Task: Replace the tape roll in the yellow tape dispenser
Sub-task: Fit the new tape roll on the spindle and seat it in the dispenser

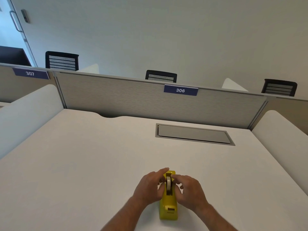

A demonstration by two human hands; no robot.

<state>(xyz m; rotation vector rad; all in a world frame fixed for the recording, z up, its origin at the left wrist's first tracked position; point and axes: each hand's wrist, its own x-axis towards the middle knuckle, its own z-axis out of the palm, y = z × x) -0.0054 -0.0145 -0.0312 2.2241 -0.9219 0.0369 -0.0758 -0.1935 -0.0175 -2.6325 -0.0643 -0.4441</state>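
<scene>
The yellow tape dispenser (pixel 168 207) stands on the white desk (pixel 83 164) near its front edge, cutter end towards me. A pale tape roll (pixel 168 184) sits upright in its slot. My left hand (pixel 148 189) presses against the dispenser's left side, index finger stretched over the far end. My right hand (pixel 190 190) is on the right side, fingertips pinched at the roll's top edge. How firmly either hand grips is hard to tell.
A grey cable hatch (pixel 193 134) is set into the desk at the back right. A grey partition (pixel 133 97) labelled 306 closes the far edge, with white side dividers (pixel 30 110) left and right. Black chairs (pixel 61 60) stand beyond.
</scene>
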